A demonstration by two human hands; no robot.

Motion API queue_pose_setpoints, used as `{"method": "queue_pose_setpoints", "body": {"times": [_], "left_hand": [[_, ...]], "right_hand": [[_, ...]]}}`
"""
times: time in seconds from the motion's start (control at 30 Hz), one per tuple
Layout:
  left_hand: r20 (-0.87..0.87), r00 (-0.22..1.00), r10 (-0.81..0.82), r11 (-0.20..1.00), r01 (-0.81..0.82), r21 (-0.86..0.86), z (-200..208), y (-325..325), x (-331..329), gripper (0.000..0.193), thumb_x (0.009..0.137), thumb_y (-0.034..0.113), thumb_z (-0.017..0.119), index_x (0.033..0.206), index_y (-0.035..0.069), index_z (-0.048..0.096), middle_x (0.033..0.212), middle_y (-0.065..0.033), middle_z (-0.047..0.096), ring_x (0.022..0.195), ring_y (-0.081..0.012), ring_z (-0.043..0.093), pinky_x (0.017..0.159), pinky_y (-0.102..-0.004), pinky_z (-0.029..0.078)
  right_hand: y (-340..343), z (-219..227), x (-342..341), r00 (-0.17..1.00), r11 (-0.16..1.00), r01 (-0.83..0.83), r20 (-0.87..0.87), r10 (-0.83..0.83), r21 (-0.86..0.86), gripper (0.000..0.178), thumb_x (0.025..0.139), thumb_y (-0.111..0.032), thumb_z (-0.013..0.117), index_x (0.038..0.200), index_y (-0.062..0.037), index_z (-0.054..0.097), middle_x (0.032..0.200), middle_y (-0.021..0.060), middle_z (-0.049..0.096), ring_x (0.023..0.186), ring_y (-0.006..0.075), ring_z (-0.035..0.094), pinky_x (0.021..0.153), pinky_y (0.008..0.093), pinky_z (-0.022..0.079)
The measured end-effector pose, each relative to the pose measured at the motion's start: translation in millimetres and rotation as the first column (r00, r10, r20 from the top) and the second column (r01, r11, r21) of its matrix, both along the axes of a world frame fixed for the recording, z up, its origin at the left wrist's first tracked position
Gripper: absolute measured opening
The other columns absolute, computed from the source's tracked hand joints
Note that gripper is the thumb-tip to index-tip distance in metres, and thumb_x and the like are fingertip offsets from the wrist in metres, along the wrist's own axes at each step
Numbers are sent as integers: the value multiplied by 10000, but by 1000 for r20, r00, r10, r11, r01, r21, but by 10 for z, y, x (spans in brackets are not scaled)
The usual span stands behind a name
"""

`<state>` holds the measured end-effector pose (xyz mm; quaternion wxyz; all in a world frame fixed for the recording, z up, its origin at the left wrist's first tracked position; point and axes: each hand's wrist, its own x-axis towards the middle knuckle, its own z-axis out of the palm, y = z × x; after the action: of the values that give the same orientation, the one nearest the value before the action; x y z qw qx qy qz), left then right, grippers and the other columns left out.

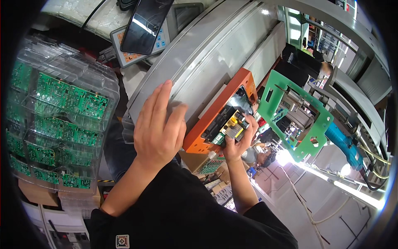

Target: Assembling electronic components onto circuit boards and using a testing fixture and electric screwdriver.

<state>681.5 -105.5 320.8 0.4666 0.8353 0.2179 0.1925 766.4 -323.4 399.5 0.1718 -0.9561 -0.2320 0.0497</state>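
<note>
An orange fixture block [195, 139] sits in front of me on the grey metal rail, tilted in view. In its recess lies a black plastic housing [219, 121]. My right hand [239, 146] curls its thumb and fingers about a small circuit board [234, 132] with yellow and dark components, at the near right part of the recess. The fingertips partly hide the board, and whether it is seated in the housing I cannot tell. To the left of the fixture, my left hand [159, 130] is raised with its fingers stretched out, holding nothing.
Clear plastic trays [108, 89] with several green circuit boards stand at the left. A dark phone [146, 27] rests on a keypad device [124, 58] at the top. Right of the fixture are a green cut-out plate [271, 108] and a blue power screwdriver [345, 143].
</note>
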Motion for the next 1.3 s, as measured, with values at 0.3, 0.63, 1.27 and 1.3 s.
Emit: {"method": "queue_pose_setpoints", "body": {"times": [0.3,0.63,1.27,1.3], "left_hand": [[26,1000,3,999,-2,-35,20,29,-15,214,780,4,616,981,66,650,1270,-227,580,1118,-386,600,901,-411,522],[9,1000,0,1000,0,5,40,56,-21,89,812,55,598,882,44,652,1226,-232,598,1070,-366,625,859,-388,533],[-16,1000,-7,1000,7,25,24,95,-22,113,813,61,590,881,39,678,1237,-225,597,1088,-355,623,881,-387,533],[-19,1000,-8,1000,8,26,38,93,-23,113,810,59,592,880,40,679,1236,-224,598,1088,-353,623,882,-387,533]], "right_hand": [[-5,36,-9,999,999,-42,33,42,1,610,743,-342,709,1191,42,553,1132,188,501,1081,317,492,978,411,366],[22,49,-39,998,998,-55,40,55,7,616,738,-346,713,1184,49,555,1119,189,500,1069,316,494,963,409,375],[29,23,-64,1000,1000,7,-7,-7,-3,743,790,-545,685,1202,58,550,1167,177,486,1122,303,463,1004,411,329],[20,30,-73,1000,1000,10,-10,-10,0,746,790,-546,686,1205,58,550,1170,177,486,1122,302,463,1004,411,329]]}}
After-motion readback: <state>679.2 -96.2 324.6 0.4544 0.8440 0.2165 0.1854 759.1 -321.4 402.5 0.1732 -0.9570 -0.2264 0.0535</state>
